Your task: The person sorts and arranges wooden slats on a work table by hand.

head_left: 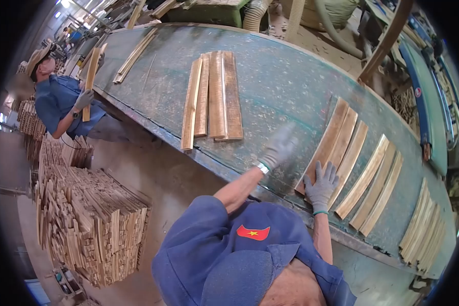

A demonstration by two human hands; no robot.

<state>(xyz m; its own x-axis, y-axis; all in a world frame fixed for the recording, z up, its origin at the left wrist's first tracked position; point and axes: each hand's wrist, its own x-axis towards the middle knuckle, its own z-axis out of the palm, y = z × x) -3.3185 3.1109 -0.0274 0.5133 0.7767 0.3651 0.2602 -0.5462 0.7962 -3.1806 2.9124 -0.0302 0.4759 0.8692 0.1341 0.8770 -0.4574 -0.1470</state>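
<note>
Gloved in grey, my left hand (280,146) is over the green table between two groups of boards, blurred by motion; its fingers look stretched out, with nothing visible in them. My right hand (321,186), also gloved, lies with spread fingers on the near end of a group of brown boards (329,136). Just right of it are several lighter boards (376,186) side by side. A group of darker boards (224,97) lies left of my left hand, with a narrow pale strip (191,107) along its left side.
The worktable (275,66) curves across the view. Narrow strips (422,229) lie at its right end, more strips (135,56) at its far left. A co-worker (61,102) at the left holds a board. A tall wood stack (94,224) stands on the floor.
</note>
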